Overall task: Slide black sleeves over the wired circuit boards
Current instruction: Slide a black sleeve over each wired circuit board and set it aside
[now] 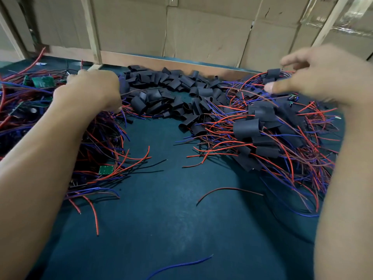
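My left hand (90, 89) reaches into the pile of bare wired circuit boards (43, 81) at the left. Its fingers are curled down and red and blue wires trail out from under it; the board it grips is hidden. Loose black sleeves (167, 91) lie heaped at the back middle. At the right, my right hand (323, 77) is blurred, fingers spread and straight, above the pile of sleeved boards (262, 126). One sleeved board (272, 74) lies just beyond its thumb and forefinger, apart from them.
The work surface is a dark teal mat (171, 219). A single dark wire (228, 189) and a blue wire (181, 264) lie loose on it. A wooden rail (161, 61) and cardboard boxes (201, 27) close off the back.
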